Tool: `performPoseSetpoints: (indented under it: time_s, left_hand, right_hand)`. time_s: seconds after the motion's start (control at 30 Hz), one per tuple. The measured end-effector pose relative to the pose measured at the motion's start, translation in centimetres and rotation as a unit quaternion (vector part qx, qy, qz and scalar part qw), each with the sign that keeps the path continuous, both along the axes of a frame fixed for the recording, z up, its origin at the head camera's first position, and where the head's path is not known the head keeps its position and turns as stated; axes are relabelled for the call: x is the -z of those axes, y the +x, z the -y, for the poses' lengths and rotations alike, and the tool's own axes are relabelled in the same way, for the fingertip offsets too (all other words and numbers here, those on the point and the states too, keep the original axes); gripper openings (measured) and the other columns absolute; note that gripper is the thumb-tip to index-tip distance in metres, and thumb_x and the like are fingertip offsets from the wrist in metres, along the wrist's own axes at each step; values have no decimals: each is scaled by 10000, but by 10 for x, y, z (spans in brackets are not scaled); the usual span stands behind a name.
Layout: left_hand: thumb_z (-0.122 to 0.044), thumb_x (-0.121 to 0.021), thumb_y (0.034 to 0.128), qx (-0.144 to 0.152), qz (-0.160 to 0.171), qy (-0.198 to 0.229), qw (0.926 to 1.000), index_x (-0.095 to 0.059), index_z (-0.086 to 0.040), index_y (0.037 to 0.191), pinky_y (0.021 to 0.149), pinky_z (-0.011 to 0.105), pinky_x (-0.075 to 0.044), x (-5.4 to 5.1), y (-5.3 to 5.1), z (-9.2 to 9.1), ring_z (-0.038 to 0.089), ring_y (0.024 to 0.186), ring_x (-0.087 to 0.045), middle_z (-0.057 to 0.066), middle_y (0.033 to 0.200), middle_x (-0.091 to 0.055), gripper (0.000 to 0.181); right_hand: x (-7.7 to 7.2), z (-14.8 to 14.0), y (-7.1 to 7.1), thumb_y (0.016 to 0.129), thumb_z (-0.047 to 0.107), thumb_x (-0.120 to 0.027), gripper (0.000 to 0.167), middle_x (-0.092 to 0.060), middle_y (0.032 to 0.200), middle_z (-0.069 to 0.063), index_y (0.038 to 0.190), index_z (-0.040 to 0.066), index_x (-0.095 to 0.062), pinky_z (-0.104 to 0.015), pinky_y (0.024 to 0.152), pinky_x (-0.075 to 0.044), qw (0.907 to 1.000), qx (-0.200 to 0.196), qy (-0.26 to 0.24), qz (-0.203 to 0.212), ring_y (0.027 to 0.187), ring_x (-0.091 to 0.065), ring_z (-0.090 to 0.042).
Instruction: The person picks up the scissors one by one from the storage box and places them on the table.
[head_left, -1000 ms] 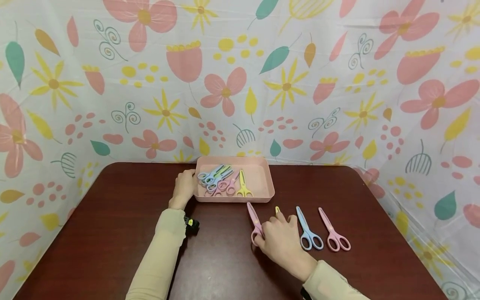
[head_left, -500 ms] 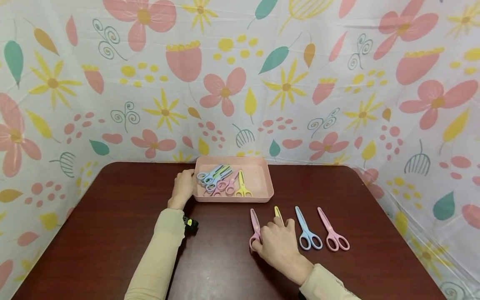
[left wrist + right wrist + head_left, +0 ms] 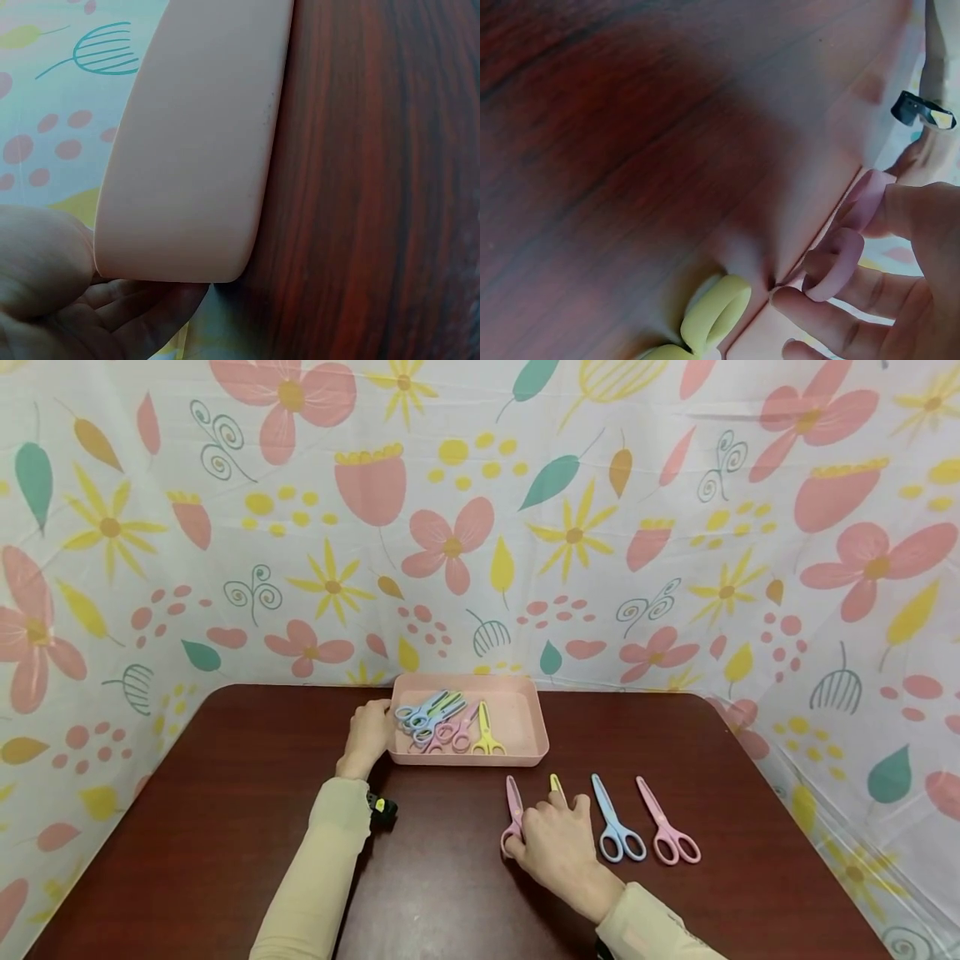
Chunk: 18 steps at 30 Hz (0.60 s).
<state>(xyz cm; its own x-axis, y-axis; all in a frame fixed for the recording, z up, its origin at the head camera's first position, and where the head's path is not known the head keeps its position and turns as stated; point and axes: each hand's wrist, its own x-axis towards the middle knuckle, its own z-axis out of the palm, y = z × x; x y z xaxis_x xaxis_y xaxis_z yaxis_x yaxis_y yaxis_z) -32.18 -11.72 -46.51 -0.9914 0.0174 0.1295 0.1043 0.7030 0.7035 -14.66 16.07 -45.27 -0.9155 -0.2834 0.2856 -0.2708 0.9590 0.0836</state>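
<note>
My left hand (image 3: 367,735) rests against the left end of the pink tray (image 3: 468,759); in the left wrist view its thumb and fingers (image 3: 142,315) touch the tray's end wall (image 3: 187,150). With thumb and fingers, my right hand (image 3: 558,852) holds the handles of pink scissors (image 3: 514,795) on the table, blades pointing toward the tray. The right wrist view shows fingers in and around the pink handle loops (image 3: 836,266). Beside them lie yellow scissors (image 3: 555,783), mostly hidden under the hand, their yellow handle (image 3: 716,311) visible in the right wrist view.
Blue scissors (image 3: 618,832) and another pink pair (image 3: 664,828) lie in a row right of my right hand. Inside the tray are several blue, pink and yellow scissors (image 3: 483,727). A flowered cloth (image 3: 450,552) hangs behind the dark table (image 3: 225,793).
The held pink scissors have turned more upright in line with the row, their tips shifting right and slightly nearer. My right hand has moved slightly left. My left hand stays at the tray.
</note>
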Motion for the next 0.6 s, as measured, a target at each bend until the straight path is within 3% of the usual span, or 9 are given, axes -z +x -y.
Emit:
performPoseSetpoints:
  time_s: [0.33, 0.6]
  left_hand:
    - [-144, -476, 1035, 20, -6, 15, 10000, -632, -17, 1267, 672, 383, -446, -1, -1, -1, 253, 703, -577, 137, 941, -674, 308]
    - [-147, -472, 1037, 6, 2, 57, 10000, -621, -17, 1284, 648, 373, -447, 0, 0, 0, 243, 671, -575, 136, 935, -678, 317]
  right_hand:
    - [4, 3, 1, 719, 380, -688, 396, -525, 568, -21, 499, 191, -418, -522, 719, -309, 9998, -109, 134, 33, 714, -475, -251]
    - [3, 6, 2, 725, 399, -711, 368, -548, 603, -17, 544, 182, -476, -540, 753, -308, 9987, -120, 275, 417, 734, -469, -238]
